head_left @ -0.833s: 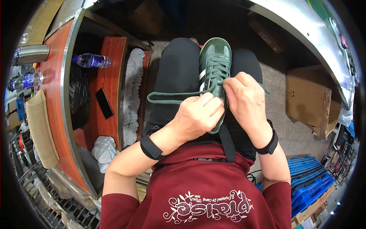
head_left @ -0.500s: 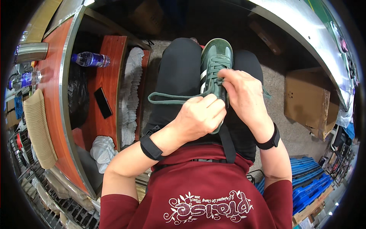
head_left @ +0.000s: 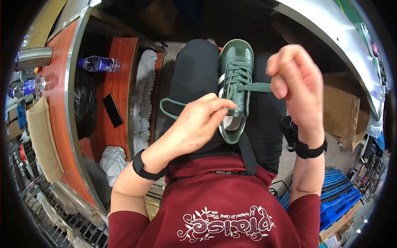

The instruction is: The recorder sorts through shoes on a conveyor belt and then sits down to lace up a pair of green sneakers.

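Note:
A dark green sneaker with pale side stripes rests between my thighs, its toe pointing away from me. Green lacing crosses its front, and the heel opening shows a light insole. My left hand pinches the sneaker's tongue near the top, thumb below and fingers above. Off to the right, my right hand is raised with curled fingers, slightly blurred, gripping a green shoelace. That lace runs taut from the upper eyelets to the fist. Another lace end loops over my left thigh, partly behind my left hand.
To the left, a red-brown shelf holds a black phone and a water bottle. White cloth hangs beside it. A metal-edged table curves across the upper right, above a cardboard box. Blue crates stand lower right.
My right hand has swung up and right from the eyelets, drawing a lace out sideways. My left hand has shifted slightly left, and the shoe's heel opening now shows.

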Tool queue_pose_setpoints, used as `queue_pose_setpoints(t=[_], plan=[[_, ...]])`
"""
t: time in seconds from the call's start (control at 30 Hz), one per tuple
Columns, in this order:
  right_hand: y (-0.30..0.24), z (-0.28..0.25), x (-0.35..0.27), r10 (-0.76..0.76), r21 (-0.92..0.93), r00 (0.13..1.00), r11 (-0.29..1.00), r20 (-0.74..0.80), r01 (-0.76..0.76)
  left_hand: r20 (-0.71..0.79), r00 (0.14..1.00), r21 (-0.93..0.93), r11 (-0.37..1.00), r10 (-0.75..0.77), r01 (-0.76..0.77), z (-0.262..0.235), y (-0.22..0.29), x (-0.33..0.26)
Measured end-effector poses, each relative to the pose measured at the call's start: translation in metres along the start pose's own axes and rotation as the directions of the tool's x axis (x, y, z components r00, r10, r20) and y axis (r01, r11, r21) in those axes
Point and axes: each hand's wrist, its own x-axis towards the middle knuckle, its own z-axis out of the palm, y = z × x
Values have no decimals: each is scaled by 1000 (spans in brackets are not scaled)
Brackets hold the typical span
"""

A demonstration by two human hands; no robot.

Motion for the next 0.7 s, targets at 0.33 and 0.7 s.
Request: queue_pose_setpoints(t=[0.33,0.7], plan=[[58,33,-52,-104,-995,990,28,96,100,-331,857,442,867,395,-229,9,-22,32],[59,29,-59,-272,-974,946,88,178,209,-284,794,567,761,538,-313,19,-20,49]])
